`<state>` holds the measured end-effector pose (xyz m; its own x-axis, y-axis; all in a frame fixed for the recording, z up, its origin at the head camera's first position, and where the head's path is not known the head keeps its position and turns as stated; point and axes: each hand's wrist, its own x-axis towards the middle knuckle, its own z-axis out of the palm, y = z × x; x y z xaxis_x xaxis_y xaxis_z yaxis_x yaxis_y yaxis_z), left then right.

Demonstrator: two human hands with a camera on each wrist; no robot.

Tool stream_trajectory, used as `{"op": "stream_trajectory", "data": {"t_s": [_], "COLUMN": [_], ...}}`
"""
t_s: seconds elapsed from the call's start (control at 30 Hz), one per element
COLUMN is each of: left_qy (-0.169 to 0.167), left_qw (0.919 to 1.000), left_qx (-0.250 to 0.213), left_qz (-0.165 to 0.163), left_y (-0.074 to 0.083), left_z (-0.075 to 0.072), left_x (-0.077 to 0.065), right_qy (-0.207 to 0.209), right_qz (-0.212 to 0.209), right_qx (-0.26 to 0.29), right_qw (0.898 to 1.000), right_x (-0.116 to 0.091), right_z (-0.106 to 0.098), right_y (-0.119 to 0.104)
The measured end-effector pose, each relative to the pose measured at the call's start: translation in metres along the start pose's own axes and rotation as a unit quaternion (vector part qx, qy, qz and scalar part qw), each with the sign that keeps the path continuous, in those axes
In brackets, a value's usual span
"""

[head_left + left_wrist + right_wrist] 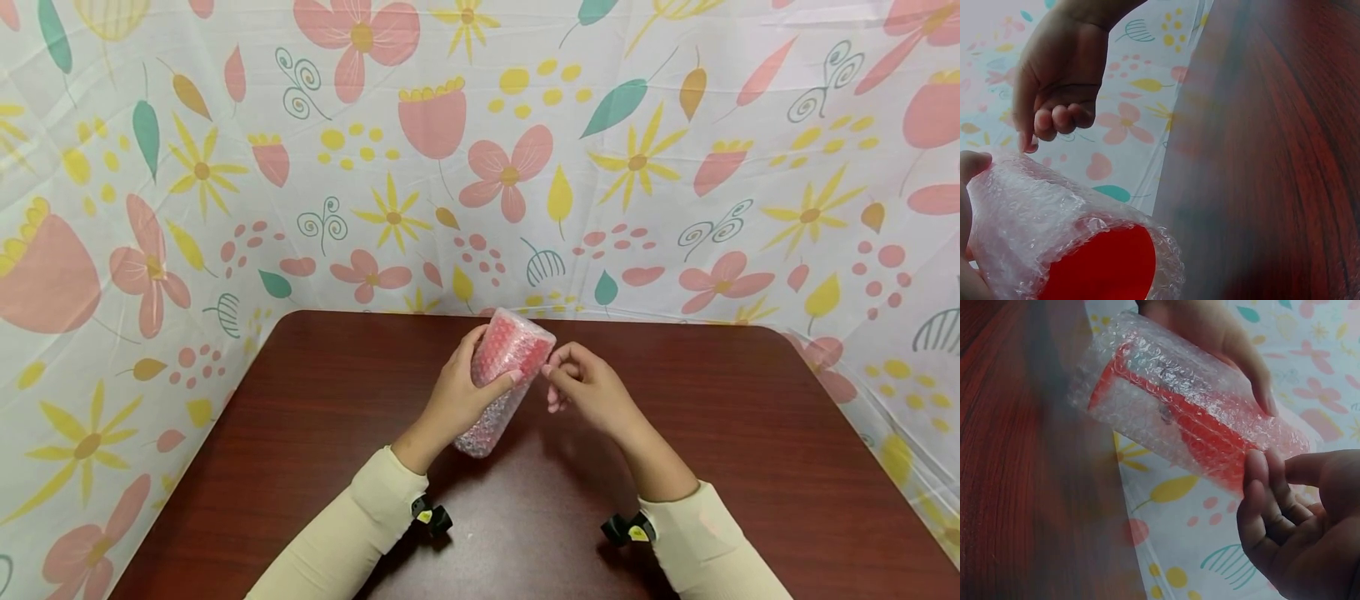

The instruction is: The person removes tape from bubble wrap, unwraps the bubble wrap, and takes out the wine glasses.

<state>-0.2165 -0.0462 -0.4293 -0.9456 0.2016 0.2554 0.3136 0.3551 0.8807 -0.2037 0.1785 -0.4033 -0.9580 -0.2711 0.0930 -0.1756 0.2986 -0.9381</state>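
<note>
A red cylinder-shaped thing wrapped in bubble wrap is held tilted over the table. My left hand grips it from the left, thumb across the front. In the left wrist view, a flat red end shows through the open end of the wrap. At the upper right edge of the package, my right hand has its thumb and index fingertip together, pinching the edge of the bubble wrap. Its other fingers are curled, as the right wrist view shows. A red band and a pale section show through the wrap.
The package is above a dark reddish-brown wooden table with rounded far corners. A white cloth with pink, yellow and green flowers hangs behind and beside the table. Small black cameras sit at the left cuff and right cuff.
</note>
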Motion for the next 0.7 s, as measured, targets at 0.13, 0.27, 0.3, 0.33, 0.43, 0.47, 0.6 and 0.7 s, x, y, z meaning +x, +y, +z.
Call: {"op": "stream_trajectory", "data": {"t_s": [0.13, 0.27, 0.3, 0.33, 0.43, 0.47, 0.6, 0.7], "left_qy": [0.002, 0.006, 0.006, 0.007, 0.008, 0.008, 0.010, 0.010], "left_qw": [1.0000, 1.0000, 0.9999, 0.9999, 0.9998, 0.9998, 0.9998, 0.9998], "left_qx": [-0.001, 0.005, 0.008, 0.012, 0.019, 0.019, 0.017, 0.019], "left_qz": [0.002, 0.006, 0.005, 0.004, 0.004, 0.004, 0.006, 0.005], "left_y": [0.0003, 0.0005, 0.0005, 0.0005, 0.0002, 0.0000, -0.0007, -0.0003], "left_z": [-0.0006, -0.0003, -0.0002, -0.0001, 0.0003, 0.0003, 0.0001, -0.0004], "left_x": [0.0001, 0.0002, 0.0003, 0.0002, 0.0002, 0.0002, 0.0004, -0.0001], "right_qy": [0.006, 0.002, 0.002, 0.001, -0.002, -0.003, -0.010, -0.011], "right_qz": [0.006, 0.002, 0.001, 0.000, -0.001, -0.001, -0.001, 0.001], "right_qx": [-0.005, -0.013, -0.014, -0.015, -0.018, -0.018, -0.021, -0.024], "right_qw": [1.000, 1.000, 1.000, 1.000, 1.000, 1.000, 1.000, 1.000], "right_x": [-0.0006, -0.0007, -0.0007, -0.0008, -0.0013, -0.0013, -0.0019, -0.0024], "right_z": [-0.0007, 0.0000, 0.0004, 0.0007, 0.0013, 0.0014, 0.0014, 0.0015], "right_y": [-0.0006, -0.0009, -0.0010, -0.0013, -0.0022, -0.0023, -0.0030, -0.0033]}}
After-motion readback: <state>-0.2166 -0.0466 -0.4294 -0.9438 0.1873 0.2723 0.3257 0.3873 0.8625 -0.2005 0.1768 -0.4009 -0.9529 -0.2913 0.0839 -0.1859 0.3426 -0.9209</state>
